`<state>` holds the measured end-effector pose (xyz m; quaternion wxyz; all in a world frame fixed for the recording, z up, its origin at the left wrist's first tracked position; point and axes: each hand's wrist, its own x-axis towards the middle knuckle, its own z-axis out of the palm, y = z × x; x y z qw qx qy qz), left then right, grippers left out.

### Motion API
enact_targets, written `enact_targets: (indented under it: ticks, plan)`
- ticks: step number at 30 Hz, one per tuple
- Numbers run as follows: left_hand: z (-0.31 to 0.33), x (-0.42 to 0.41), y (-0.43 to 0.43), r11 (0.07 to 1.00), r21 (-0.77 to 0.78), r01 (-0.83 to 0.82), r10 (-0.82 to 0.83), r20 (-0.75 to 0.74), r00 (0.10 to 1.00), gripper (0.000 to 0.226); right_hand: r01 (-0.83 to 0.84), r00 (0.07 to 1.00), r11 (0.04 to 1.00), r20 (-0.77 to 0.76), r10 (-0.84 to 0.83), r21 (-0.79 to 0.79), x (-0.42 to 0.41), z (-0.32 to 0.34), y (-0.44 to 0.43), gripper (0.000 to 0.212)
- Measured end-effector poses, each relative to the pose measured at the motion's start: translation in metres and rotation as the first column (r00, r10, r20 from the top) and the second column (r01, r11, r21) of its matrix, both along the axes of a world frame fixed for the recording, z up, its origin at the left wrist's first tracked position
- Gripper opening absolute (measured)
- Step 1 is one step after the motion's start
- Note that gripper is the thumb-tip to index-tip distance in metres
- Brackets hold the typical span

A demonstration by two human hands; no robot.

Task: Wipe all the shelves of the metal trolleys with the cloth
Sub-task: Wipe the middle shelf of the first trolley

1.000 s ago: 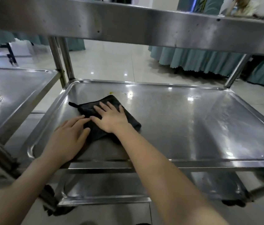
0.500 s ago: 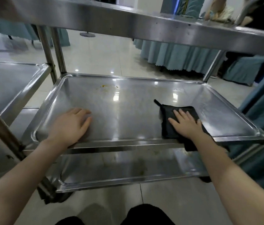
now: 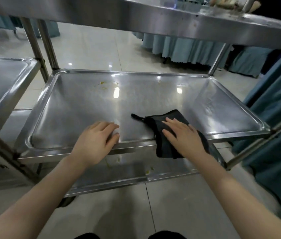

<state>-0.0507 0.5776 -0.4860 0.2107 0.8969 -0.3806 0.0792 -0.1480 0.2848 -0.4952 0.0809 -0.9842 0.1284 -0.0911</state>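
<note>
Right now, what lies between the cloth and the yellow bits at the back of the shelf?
Nothing. The head view shows only bare, shiny shelf between the cloth and the yellow bits.

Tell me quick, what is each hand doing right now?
Left hand: open, resting on the shelf, holding nothing.
Right hand: open, pressing flat on the cloth.

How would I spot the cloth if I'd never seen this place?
Find the steel trolley straight ahead and its middle shelf. At the shelf's near edge, right of centre, the right hand presses flat on the cloth, which overhangs the rim. It is the only black, soft thing on the shiny metal.
</note>
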Motion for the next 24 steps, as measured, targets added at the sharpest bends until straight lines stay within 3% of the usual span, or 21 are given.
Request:
enact_targets:
  ticks: [3, 5, 8, 10, 12, 15, 24]
  plan:
    - [0.006, -0.006, -0.01, 1.0, 0.011, 0.007, -0.006, -0.062, 0.998, 0.042, 0.221, 0.971, 0.975, 0.097, -0.218, -0.024, -0.033, 0.006, -0.048, 0.042]
    - [0.017, -0.016, -0.015, 0.999, 0.048, 0.009, -0.004, -0.123, 0.992, 0.047, 0.268, 0.956, 0.963, 0.125, -0.264, -0.023, -0.049, 0.011, -0.054, 0.037]
    - [0.055, -0.036, -0.027, 0.992, 0.118, 0.05, -0.025, -0.205, 0.978, 0.053, 0.23, 0.972, 0.972, -0.063, -0.227, 0.052, -0.062, 0.037, -0.04, 0.033]
    - [0.087, -0.052, -0.033, 0.987, 0.148, 0.064, -0.024, -0.256, 0.966, 0.042, 0.242, 0.954, 0.951, -0.224, -0.197, 0.192, -0.071, 0.063, -0.027, 0.036]
    - [0.127, -0.067, -0.039, 0.985, 0.163, 0.059, -0.005, -0.314, 0.949, 0.034, 0.302, 0.923, 0.899, -0.333, -0.193, 0.316, -0.086, 0.098, -0.015, 0.038]
    - [0.2, -0.092, -0.042, 0.981, 0.183, 0.062, 0.007, -0.355, 0.935, 0.034, 0.287, 0.927, 0.873, -0.342, -0.15, 0.395, -0.124, 0.164, 0.001, 0.035]
    - [0.397, -0.146, -0.061, 0.972, 0.166, 0.166, -0.119, -0.261, 0.958, 0.035, 0.332, 0.935, 0.89, -0.238, -0.265, 0.313, -0.232, 0.387, -0.025, 0.031]
